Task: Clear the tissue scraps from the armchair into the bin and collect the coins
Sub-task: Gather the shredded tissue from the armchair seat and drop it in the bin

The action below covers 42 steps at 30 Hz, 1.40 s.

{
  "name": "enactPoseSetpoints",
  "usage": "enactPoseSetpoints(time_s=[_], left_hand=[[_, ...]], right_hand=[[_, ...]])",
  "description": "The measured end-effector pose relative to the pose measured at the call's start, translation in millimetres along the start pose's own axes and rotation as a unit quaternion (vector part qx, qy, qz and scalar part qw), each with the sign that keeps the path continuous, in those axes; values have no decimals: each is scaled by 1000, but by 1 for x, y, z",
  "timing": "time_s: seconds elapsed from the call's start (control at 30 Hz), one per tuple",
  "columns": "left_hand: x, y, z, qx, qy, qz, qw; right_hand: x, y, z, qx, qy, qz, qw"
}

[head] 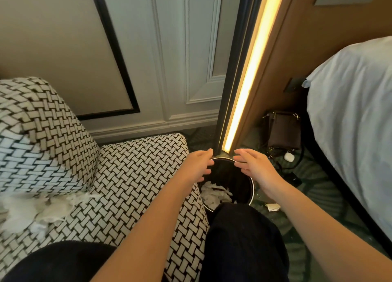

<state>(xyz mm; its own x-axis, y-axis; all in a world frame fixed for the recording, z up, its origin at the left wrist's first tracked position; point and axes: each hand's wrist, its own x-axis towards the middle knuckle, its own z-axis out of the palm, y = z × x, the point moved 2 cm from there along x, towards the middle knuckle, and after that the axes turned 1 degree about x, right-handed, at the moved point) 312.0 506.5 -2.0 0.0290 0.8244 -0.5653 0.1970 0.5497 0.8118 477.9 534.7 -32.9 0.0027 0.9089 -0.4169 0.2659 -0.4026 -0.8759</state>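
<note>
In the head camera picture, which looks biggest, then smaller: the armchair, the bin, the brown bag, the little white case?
1. armchair
2. bin
3. brown bag, unsure against the bin, being farther away
4. white case

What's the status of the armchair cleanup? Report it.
Done: some tissue scraps already lie inside the bin. In hand: nothing; the left hand and right hand hover open over the bin's rim. Left: a pile of tissue remains on the armchair seat, one paper scrap lies on the carpet, and no coins are visible.
</note>
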Motion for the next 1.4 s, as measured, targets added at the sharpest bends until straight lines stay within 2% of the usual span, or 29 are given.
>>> enactPoseSetpoints(time_s=[0.13,0.27,0.47,0.67,0.87,1.03,1.2,1.27,1.4], left_hand=[[-31,12,-23,6,9,51,999],[-79,17,-60,-4,65,113,991],[-173,-1,-127,-51,148,187,970],[-273,-64,-202,-126,288,216,925],[-359,-161,-249,-165,423,171,875],[-402,-236,-256,-218,489,106,838],[-430,-303,-241,-260,561,60,783],[-434,-321,-234,-234,605,50,759],[-437,-347,-218,-170,645,39,744]], right_hand=[[-29,-47,18,-8,-9,-76,997],[-70,-90,49,-28,-45,-155,986],[-146,-133,118,-72,-146,-280,946],[-214,-143,207,-79,-271,-331,901],[-276,-111,298,-58,-403,-317,857],[-309,-67,355,-67,-465,-279,837],[-334,-16,401,-99,-473,-254,838],[-342,4,413,-128,-453,-278,837],[-346,47,421,-196,-442,-325,813]])
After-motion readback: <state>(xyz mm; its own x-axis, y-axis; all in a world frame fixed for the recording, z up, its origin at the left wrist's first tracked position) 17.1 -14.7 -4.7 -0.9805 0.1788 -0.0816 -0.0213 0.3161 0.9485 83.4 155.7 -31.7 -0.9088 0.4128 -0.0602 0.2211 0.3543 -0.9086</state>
